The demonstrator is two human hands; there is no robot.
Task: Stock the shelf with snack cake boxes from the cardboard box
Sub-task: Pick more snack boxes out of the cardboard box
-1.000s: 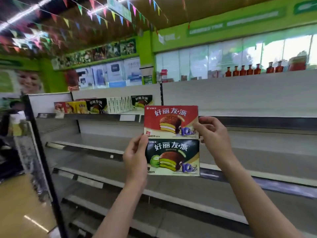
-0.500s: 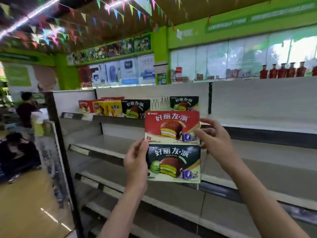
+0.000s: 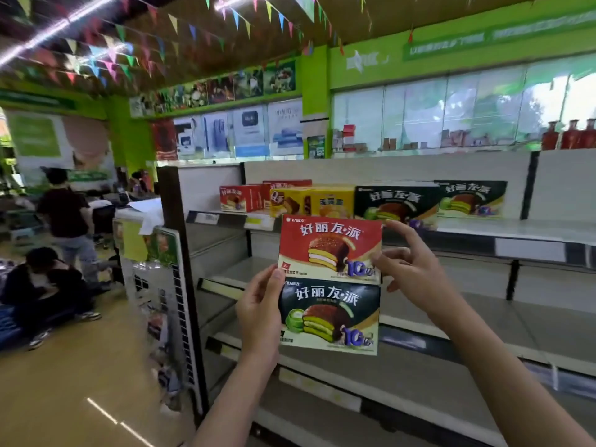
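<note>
**Two snack cake boxes held up before the shelf**

A red box [image 3: 330, 250] is stacked on a dark green box [image 3: 329, 317], fronts turned to the camera, long axes level. The stack's left edge is gripped by the left hand [image 3: 259, 312]; the red box's right edge is touched by the loosely spread right hand [image 3: 409, 269]. Beyond, more boxes [image 3: 322, 201] stand along the top shelf [image 3: 516, 229].
</note>
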